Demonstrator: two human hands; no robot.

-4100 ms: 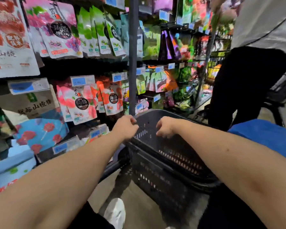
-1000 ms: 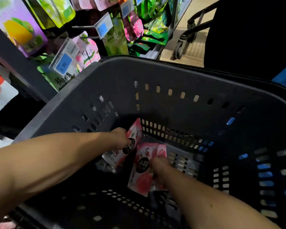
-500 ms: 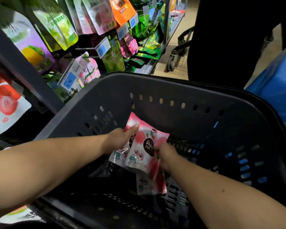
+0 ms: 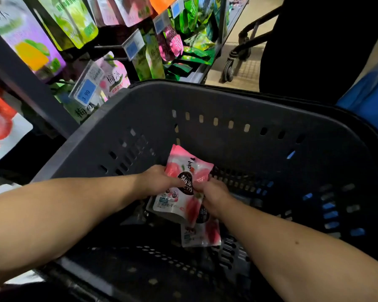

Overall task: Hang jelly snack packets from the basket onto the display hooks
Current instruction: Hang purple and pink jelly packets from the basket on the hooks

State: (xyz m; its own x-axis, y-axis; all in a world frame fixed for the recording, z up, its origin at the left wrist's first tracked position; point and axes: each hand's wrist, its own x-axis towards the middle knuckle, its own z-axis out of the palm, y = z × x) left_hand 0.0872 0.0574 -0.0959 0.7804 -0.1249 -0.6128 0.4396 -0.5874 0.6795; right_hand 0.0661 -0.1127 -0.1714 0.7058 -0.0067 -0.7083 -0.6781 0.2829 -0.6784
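Observation:
Both my hands are down inside the dark grey basket (image 4: 227,99). My left hand (image 4: 159,184) grips a small stack of pink-and-white jelly packets (image 4: 183,171) from the left. My right hand (image 4: 214,196) pinches the same stack from the right and also holds another pink packet (image 4: 202,235) that hangs below it. The display hooks (image 4: 111,47) with hanging pouches are up at the left, above the basket.
Price tags (image 4: 86,92) stick out from the rack close to the basket's left rim. Green and pink pouches (image 4: 170,43) fill the shelves behind. A person in black (image 4: 314,44) stands at the far right beside a trolley wheel (image 4: 229,69). A blue object (image 4: 371,99) lies at the right.
Both hands went from the basket rim down into it, gathered the pink packets and brought them together. In the last half second the stack has risen slightly.

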